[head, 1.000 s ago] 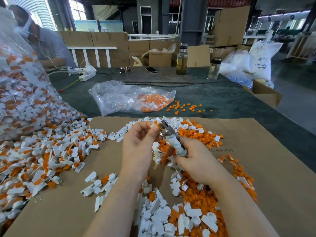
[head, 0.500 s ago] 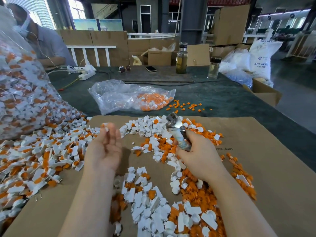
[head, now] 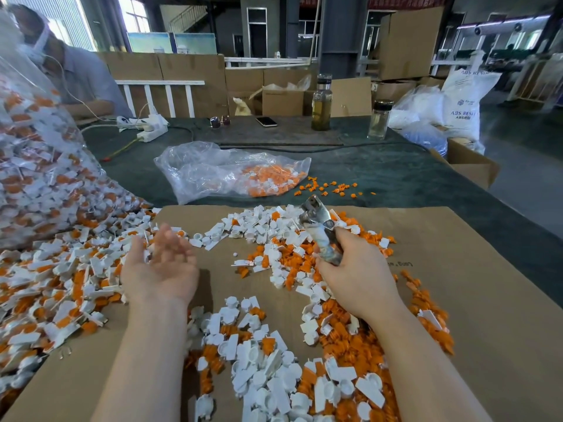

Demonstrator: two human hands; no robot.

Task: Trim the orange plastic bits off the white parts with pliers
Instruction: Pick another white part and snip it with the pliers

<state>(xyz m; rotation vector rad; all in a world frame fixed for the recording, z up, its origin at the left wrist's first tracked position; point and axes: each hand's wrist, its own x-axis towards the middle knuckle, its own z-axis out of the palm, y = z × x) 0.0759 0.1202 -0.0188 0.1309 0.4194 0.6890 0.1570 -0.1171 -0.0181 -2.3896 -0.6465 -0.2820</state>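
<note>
Gripping pliers (head: 320,231) upright, right hand (head: 355,278) above cardboard sheet (head: 457,284). Left hand (head: 161,269) palm-up, fingers loosely spread, empty, beside untrimmed white-and-orange parts (head: 61,284) on sheet's left edge.

Two bare forearms reach forward, one hand empty and one closed round pliers.

The left hand (head: 160,269) lies palm up with its fingers loosely extended and slightly cupped, holding nothing. The right hand (head: 355,275) is turned knuckles up, fingers and thumb wrapped in a firm grip round the handles of the pliers (head: 321,231), whose metal head points up and away.
</note>
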